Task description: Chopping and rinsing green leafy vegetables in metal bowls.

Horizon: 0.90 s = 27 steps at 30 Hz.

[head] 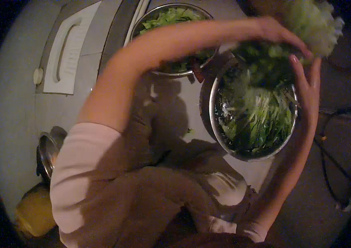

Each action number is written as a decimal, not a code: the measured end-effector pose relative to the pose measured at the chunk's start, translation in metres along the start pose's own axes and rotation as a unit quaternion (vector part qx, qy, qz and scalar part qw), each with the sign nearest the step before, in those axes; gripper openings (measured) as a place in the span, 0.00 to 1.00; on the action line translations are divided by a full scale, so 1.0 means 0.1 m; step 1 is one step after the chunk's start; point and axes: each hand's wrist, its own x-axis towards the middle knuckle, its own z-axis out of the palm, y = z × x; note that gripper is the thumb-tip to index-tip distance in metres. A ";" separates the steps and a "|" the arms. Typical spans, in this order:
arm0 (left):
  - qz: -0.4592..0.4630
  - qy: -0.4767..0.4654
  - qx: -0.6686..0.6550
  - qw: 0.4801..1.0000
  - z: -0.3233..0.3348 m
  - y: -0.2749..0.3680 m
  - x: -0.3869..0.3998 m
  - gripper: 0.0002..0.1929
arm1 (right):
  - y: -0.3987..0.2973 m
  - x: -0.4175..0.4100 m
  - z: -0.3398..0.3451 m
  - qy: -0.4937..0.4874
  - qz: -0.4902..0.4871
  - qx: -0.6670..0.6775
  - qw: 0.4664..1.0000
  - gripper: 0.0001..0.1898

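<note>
A bunch of leafy greens [265, 63], blurred, hangs over the far side of a metal bowl [213, 114]. My left hand [282, 35] reaches across from the left and grips it near a pale, frilly mass [316, 29]. My right hand [307, 74] comes up along the bowl's right side, with thumb and fingers at the same bunch. Partly hidden fingers leave the exact grip unclear. Inside the bowl lie wet greens [259, 121] with pale stalks.
Behind my left forearm stands a second metal bowl [175, 74] with cut greens [175, 15]. A small red object [197, 73] is by its rim. At left are a white panel [65, 52], a metal vessel [47, 153] and a yellow container [36, 210]. A dark cable [327, 176] loops at right.
</note>
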 end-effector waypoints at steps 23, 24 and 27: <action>-0.537 0.010 0.510 0.672 -1.13 -1.39 -2.72 0.27 | 0.52 0.00 2.07 -0.165 0.153 -0.101 0.969 0.15; -0.536 0.007 0.508 0.674 -1.10 -1.39 -2.72 0.27 | 0.45 0.04 2.21 -0.170 0.149 -0.162 0.961 0.14; -0.514 -0.030 0.516 0.684 -1.12 -1.49 -2.71 0.25 | 0.58 0.18 2.64 -0.214 0.124 -0.208 0.946 0.14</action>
